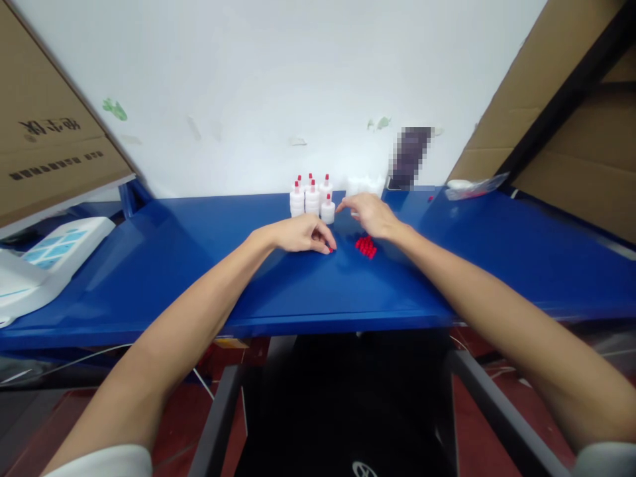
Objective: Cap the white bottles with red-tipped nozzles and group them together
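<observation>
Close to the table, my left hand (304,233) pinches a small red cap (331,250) at its fingertips. My right hand (371,213) is just right of a white squeeze bottle (327,212) with a red tip, its index finger stretched towards it. A small pale spot shows under these fingers; I cannot make out what it is. More white bottles (311,202) with red tips stand grouped behind my left hand. A pile of red caps (366,246) lies below my right hand. White bottles (358,187) behind that hand are partly hidden by it.
The blue table (199,265) runs along a white wall. A phone-like dark screen (411,156), blurred, leans there. A clear plastic bag (474,189) and a lone red cap (430,198) lie to the right. At left is a white device (59,258); cardboard (50,126) stands on both sides.
</observation>
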`<state>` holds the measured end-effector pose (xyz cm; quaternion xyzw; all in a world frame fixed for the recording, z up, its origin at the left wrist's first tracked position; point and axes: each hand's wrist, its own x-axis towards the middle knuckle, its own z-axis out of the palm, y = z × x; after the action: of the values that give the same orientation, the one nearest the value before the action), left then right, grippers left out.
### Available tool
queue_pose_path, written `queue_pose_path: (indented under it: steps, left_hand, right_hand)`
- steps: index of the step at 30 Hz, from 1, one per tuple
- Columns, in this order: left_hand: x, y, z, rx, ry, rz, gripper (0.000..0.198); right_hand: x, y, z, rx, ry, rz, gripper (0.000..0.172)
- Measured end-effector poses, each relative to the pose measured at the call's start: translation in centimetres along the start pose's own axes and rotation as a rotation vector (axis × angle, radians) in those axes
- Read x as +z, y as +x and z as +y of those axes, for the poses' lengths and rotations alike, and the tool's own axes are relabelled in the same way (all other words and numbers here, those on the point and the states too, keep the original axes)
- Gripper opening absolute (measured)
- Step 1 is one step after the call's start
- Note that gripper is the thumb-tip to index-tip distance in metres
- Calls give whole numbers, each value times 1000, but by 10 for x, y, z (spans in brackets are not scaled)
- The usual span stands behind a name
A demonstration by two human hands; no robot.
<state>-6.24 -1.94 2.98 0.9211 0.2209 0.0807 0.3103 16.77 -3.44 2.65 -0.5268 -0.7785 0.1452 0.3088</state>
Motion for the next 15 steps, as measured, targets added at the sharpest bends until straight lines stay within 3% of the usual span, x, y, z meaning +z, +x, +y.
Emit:
queue_pose_path:
  steps: [5,10,15]
  left_hand:
    - [7,2,-3,68,4,61,18]
    - [19,11,-9,78,75,372,14]
    - [24,17,-12,74,26,634,13]
  right_hand:
    - [-3,0,0,-68,53,94,41]
    - [3,1,-2,-112,30,105,37]
    - [2,1,-2,-143,106,18,37]
